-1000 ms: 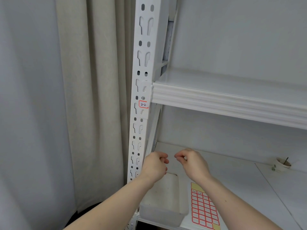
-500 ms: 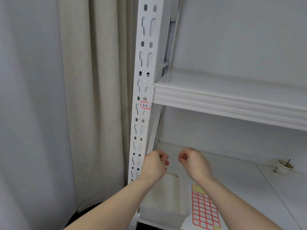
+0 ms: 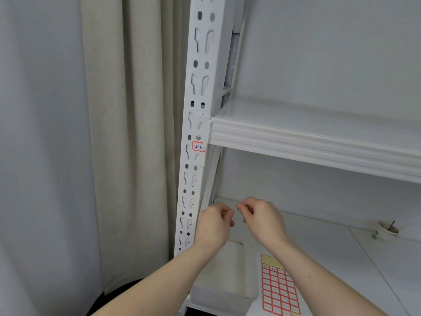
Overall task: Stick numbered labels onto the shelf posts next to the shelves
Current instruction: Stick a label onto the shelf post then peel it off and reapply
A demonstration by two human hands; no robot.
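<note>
Compared with a second ago, little is seen to have moved: the left hand point(image 3: 213, 224) and the right hand point(image 3: 262, 221) are kept raised side by side in front of the lower shelf point(image 3: 319, 242), just right of the shelf post point(image 3: 196, 124), and have only been lifted slightly, while the view itself has drifted a little. The fingers of both hands are curled inward with the fingertips drawn toward each other; whether a label is pinched between them cannot be told, since nothing so small can be made out in the gap. It is judged that a label is being readied between the fingertips, and that the next sticking has not yet been done. One applied label point(image 3: 198, 147), red-bordered, is found on the post just beneath the beam of the upper shelf point(image 3: 319, 142), and its handwriting is read as "2-2". The label sheet point(image 3: 279, 290) is laid flat on the lower shelf near the right forearm; a grid of red-framed blanks is shown on it, with two written cells at its top that appear to read "2-4" and "2-5", though the writing is too small for certainty. No brand name is seen anywhere. A white plastic tray point(image 3: 225, 283) is set beside the sheet, and a small cup point(image 3: 386, 230) stands far back to the right
</note>
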